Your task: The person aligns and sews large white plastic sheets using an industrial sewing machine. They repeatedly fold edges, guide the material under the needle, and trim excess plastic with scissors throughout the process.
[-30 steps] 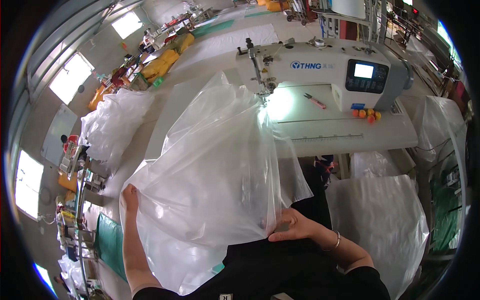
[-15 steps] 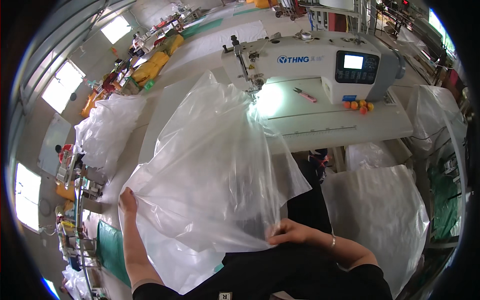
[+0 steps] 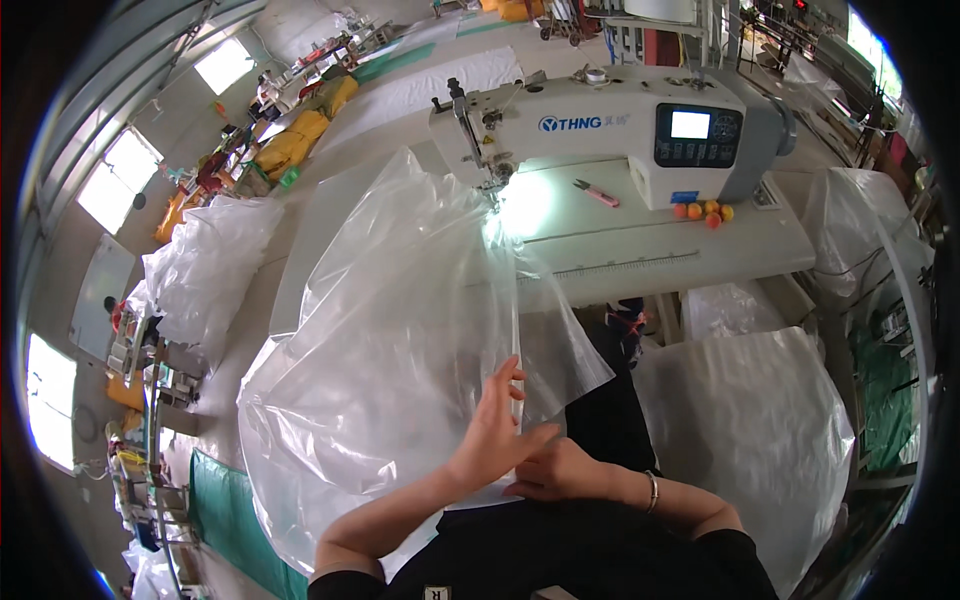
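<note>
A large sheet of clear plastic film (image 3: 390, 340) spreads from under the needle area of a white sewing machine (image 3: 590, 130) down to my lap. My left hand (image 3: 495, 430) rests against the film's right-hand edge, its fingers stretched up along a narrow fold. Just beside it, my right hand (image 3: 562, 468) is closed, pinching the lower edge of the film close to my body. The two hands overlap, so part of the right fingers is hidden. A bright lamp glows at the needle, where the film gathers in creases.
On the machine table (image 3: 640, 255) lie pink-handled thread snips (image 3: 597, 193) and several small orange fruits (image 3: 708, 211). Another film sheet (image 3: 745, 420) hangs at my right. A heap of film (image 3: 215, 265) stands to the left, and yellow bundles (image 3: 290, 145) lie farther back.
My left hand has let go of the film's left edge and crossed rightward to the fold beside my right hand. The right hand stays near the same place. The view has shifted slightly.
</note>
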Demonstrator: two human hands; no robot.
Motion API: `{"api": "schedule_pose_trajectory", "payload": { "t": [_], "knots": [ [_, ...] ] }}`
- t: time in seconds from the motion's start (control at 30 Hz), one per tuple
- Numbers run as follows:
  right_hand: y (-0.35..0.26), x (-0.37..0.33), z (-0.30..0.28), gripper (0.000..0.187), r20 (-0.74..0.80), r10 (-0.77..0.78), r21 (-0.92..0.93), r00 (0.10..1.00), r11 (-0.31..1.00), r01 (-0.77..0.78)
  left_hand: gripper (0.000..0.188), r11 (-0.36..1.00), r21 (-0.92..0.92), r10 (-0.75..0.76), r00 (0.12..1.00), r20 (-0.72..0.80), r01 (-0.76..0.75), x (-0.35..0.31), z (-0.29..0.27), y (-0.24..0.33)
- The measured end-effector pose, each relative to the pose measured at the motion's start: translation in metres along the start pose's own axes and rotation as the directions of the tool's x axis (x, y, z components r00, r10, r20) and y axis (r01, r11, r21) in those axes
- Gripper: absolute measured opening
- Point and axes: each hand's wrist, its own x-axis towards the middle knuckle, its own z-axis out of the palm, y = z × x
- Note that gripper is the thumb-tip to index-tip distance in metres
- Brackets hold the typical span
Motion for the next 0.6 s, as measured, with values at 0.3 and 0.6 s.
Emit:
{"api": "schedule_pose_trajectory", "payload": {
  "t": [0.3,0.6],
  "knots": [
    [0.062,-0.044,-0.019,0.036,-0.699,0.618,0.521,0.361,0.785,-0.334,0.067,0.966,-0.215,-0.175,0.975,-0.136,0.143,-0.009,0.03,-0.064],
    [0.071,-0.008,-0.014,0.01,-0.744,0.22,0.031,0.632,0.955,-0.295,0.053,0.963,0.062,-0.255,0.961,-0.103,0.262,0.018,0.068,-0.066]
  ]
}}
